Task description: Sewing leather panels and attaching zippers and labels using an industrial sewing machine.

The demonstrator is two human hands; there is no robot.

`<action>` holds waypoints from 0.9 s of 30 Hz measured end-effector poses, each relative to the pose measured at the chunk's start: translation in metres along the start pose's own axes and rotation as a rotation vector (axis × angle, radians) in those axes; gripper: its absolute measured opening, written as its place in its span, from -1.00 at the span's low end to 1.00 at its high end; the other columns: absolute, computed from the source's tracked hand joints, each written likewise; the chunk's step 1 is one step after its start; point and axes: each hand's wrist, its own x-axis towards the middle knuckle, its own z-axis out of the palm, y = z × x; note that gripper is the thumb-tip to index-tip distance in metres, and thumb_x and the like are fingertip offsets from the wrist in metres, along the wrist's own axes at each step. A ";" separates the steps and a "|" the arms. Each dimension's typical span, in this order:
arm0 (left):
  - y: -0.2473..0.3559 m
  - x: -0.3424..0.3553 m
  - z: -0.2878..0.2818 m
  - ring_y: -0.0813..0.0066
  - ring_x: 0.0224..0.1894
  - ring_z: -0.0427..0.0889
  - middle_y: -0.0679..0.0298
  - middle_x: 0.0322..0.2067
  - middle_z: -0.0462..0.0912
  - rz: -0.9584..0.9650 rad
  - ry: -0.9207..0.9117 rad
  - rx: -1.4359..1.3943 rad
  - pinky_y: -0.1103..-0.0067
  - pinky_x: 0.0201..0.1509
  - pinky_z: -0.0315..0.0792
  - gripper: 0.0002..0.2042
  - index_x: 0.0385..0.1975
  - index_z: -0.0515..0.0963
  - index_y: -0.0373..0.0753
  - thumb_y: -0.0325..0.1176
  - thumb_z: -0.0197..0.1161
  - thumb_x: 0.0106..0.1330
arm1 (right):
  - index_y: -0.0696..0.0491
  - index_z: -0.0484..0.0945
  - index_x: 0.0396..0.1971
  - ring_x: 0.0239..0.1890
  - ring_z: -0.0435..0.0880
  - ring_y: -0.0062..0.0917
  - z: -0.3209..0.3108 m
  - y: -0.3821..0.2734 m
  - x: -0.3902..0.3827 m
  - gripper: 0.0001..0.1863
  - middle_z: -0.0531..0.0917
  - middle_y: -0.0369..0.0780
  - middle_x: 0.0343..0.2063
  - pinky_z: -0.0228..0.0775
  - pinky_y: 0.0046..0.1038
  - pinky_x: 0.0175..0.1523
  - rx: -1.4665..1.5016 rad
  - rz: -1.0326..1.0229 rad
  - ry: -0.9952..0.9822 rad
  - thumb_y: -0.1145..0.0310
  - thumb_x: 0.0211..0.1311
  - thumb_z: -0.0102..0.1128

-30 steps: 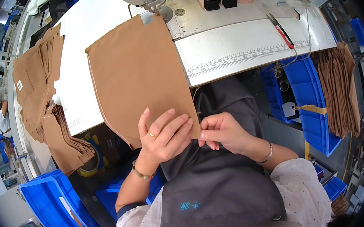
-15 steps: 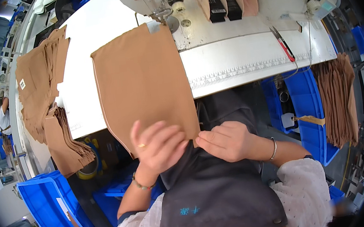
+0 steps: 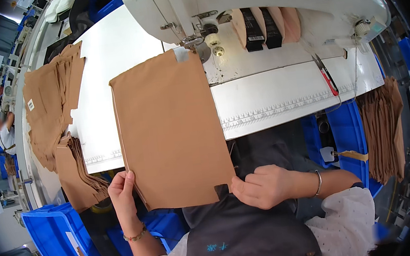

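Observation:
A tan fabric panel (image 3: 171,132) lies over the front edge of the white sewing table, its far right corner under the needle area of the sewing machine (image 3: 195,40). My left hand (image 3: 122,187) pinches the panel's left edge between thumb and fingers. At the near right corner, beside a small square notch, my right hand (image 3: 258,186) is closed on the cloth edge. Between the two hands the panel hangs flat toward my dark apron (image 3: 247,229). A pale patch shows at the panel's far right corner.
Stacked tan pieces (image 3: 53,102) sit at the left, with more folded ones (image 3: 76,170) below. Red-handled snips (image 3: 328,78) lie on the table right of the machine. Blue bins (image 3: 59,245) stand on both sides; tan pieces (image 3: 383,130) hang over the right one.
My left hand has moved from above the near right corner to the panel's left edge and taken hold there. My right hand keeps its corner, now lower in view. The whole view has shifted.

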 end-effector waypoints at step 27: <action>0.045 0.033 0.007 0.85 -0.45 0.41 0.52 -0.48 0.59 0.072 -0.054 0.314 0.80 -0.35 0.23 -0.85 -0.35 0.58 -0.29 -0.39 0.26 0.48 | 0.11 0.55 -0.59 -0.56 0.48 -0.62 0.011 0.041 0.008 -0.88 0.60 -0.20 -0.44 0.22 -0.60 -0.55 0.019 -0.002 0.011 0.37 -0.07 0.20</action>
